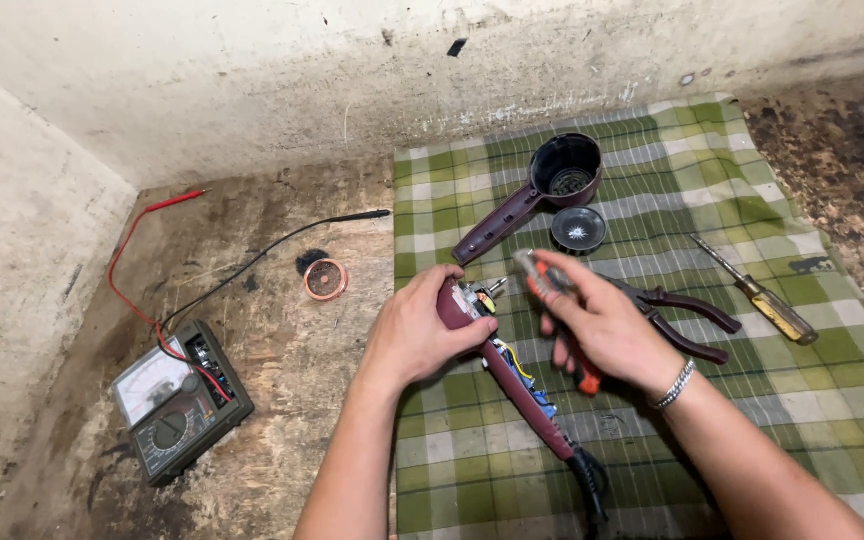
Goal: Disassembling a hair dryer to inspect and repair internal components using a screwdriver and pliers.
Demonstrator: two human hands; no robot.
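Two bare hands work over an opened maroon hair-dryer body on a green checked cloth.

The left hand (422,335) is clenched around the opened maroon plastic hair-dryer half (512,385), whose coloured wiring shows and whose black cord trails toward the cloth's near edge. The right hand (602,325) grasps an orange-handled tool (552,290) — its tip is just beside the dryer's exposed parts. The green-and-white checked cloth (832,400) covers the right part of the worn wooden floor (292,400). Toward the cloth's far edge lies the other maroon shell half with its round barrel (542,190), a black round grille (579,229) just beside it. Dark red-handled pliers (687,320) lie beside the right hand; a yellow-handled screwdriver (762,295) lies near the cloth's right edge. Off the cloth, at the left, sit a copper-coloured ring (325,279) and an analogue multimeter with red and black leads (177,400).
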